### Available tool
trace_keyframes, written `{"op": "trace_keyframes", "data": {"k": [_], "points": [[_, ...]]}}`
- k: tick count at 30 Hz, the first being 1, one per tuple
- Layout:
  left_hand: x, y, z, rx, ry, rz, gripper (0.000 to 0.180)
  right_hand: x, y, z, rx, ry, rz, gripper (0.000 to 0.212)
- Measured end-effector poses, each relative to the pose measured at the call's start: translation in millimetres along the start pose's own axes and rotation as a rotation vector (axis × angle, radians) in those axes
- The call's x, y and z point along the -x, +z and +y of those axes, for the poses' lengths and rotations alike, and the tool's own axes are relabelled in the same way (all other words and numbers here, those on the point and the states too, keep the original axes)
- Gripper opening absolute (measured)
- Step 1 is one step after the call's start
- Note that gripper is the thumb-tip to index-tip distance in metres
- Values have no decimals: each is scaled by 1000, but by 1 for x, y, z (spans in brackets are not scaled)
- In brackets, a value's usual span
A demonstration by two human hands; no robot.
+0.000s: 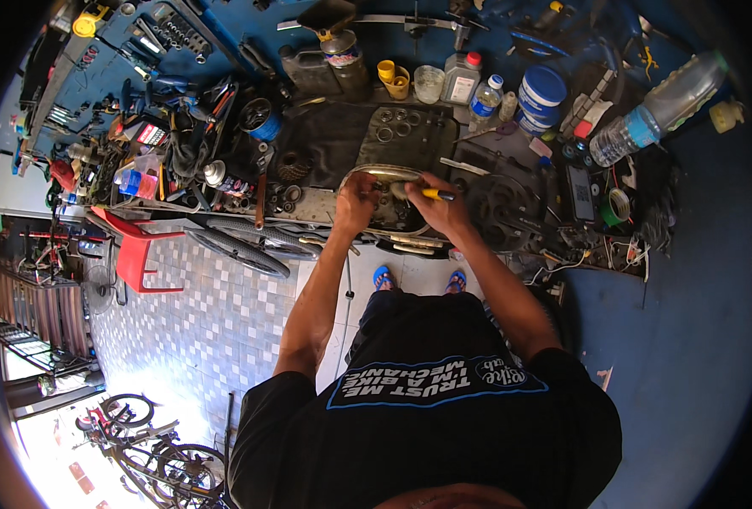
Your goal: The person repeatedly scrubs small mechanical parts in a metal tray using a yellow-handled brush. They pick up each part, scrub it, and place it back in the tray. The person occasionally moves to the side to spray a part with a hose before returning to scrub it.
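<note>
Both my hands are over a shallow metal tray [386, 171] with rounded corners, which holds dark liquid and small parts. My right hand [446, 212] is closed around a brush [438, 194] with a yellow and black handle; its head points left into the tray. At the tray's left side, my left hand [356, 204] has its fingers curled together near the brush head. Whatever it pinches is too small and dark to name. Just beyond the tray, several metal rings [384, 134] lie on a dark mat.
Left on the bench are a cassette [294, 165], a spray can [215, 174] and a blue tub [261, 120]. A crankset [499, 212] lies right of the tray. Bottles and a blue bucket [542, 93] line the back. A bicycle wheel [238, 246] and red chair [143, 254] stand left.
</note>
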State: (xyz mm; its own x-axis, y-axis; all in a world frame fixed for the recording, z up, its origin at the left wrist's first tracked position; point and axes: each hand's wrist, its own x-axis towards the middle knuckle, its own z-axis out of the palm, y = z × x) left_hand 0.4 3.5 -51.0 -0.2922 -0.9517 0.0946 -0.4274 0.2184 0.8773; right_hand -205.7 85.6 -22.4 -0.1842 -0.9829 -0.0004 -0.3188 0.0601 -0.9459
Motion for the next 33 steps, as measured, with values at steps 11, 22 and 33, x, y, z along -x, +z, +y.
{"op": "trace_keyframes", "data": {"k": [11, 22, 33], "points": [[0, -6, 22, -53, 31, 89, 30, 6, 5, -47, -48, -161, 65, 27], [2, 3, -3, -81, 107, 137, 30, -4, 8, -43, 92, -471, 39, 31], [1, -2, 15, 295, -45, 29, 26, 14, 4, 9, -32, -250, -65, 28]]}}
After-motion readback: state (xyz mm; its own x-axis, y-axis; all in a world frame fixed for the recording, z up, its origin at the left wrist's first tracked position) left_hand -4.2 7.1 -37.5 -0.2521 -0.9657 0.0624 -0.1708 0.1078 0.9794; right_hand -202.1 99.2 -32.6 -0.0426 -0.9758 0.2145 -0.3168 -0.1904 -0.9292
